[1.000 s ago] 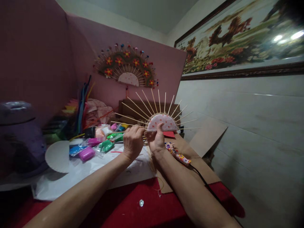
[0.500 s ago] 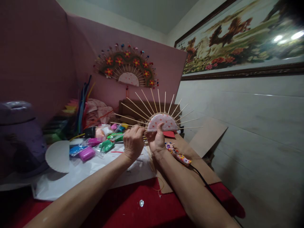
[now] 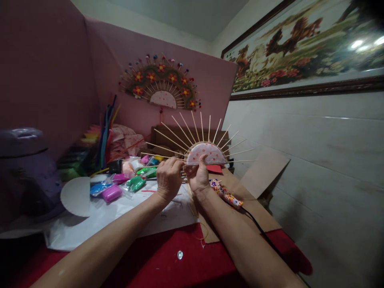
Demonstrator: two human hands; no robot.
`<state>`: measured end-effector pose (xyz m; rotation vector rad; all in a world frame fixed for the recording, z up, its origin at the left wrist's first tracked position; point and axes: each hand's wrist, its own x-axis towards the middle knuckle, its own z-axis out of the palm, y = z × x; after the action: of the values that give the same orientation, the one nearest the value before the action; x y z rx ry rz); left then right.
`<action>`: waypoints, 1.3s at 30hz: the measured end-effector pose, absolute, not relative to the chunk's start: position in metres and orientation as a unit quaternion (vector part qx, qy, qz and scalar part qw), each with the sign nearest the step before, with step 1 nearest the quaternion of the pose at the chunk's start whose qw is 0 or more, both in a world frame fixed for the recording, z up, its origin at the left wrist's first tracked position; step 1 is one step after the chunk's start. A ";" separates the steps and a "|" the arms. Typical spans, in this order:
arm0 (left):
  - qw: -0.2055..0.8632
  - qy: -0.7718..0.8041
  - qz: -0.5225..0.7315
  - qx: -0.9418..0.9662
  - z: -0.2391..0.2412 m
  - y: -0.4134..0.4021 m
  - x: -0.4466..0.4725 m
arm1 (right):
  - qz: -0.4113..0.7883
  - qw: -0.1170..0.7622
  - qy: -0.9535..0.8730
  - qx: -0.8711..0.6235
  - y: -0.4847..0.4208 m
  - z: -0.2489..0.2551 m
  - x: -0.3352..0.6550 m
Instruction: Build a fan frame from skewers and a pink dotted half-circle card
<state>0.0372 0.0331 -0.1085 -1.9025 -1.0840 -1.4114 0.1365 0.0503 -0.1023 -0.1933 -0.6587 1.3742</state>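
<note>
A half-round piece covered in pale fabric with orange-red dots is held up in front of me. Thin wooden sticks fan out from its curved, brown edge. My right hand grips its straight lower side, the thumb lying on the fabric and the fingers behind. My left hand is closed at the left corner, pinching the lowest stick where it meets the piece; the fingertips are partly hidden.
A finished fan with flowers hangs on the pink board. Bagged coloured clay, a white half disc and a purple container stand left. A patterned tool with a black cord lies on cardboard at right.
Both hands keep their hold on the piece. The whole view has shifted slightly; hardly anything else differs.
</note>
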 end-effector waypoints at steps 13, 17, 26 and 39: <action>0.268 -0.405 -0.510 -0.710 -0.110 0.033 0.036 | 0.627 0.723 -0.274 -0.095 0.049 -0.103 0.137; 0.266 -0.401 -0.505 -0.717 -0.108 0.033 0.035 | 0.626 0.725 -0.271 -0.093 0.049 -0.102 0.137; 0.261 -0.399 -0.510 -0.716 -0.108 0.034 0.034 | 0.626 0.723 -0.275 -0.104 0.047 -0.102 0.136; 0.256 -0.403 -0.505 -0.719 -0.108 0.032 0.034 | 0.624 0.719 -0.283 -0.113 0.049 -0.105 0.137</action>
<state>0.0340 0.0317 -0.1083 -1.9512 -1.0938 -1.3715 0.1366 0.0493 -0.1048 -0.2490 -0.6252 1.3805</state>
